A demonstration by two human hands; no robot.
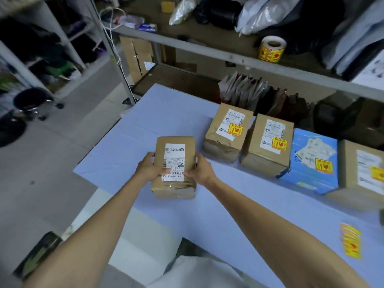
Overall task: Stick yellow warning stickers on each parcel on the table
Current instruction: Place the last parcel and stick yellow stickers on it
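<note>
Brown cardboard parcel [175, 167], creased, taped, white barcode label partly reading "00 008" — no yellow sticker, near left end of pale blue worktop [228, 215]. Left hand [148, 168] and right hand [200, 170]: each grip closed on parcel side. Stickered parcels [270, 142] in row behind; loose yellow sticker strip [351, 243] at right edge; sticker roll [271, 47] on shelf.

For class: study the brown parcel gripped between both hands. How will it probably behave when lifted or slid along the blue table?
The brown parcel, gripped by the left hand and right hand, is probably stiff: its cardboard sides look flat. Its broad base suggests it will slide on the blue table, not roll. The glossy tape may feel slightly slippery.
</note>
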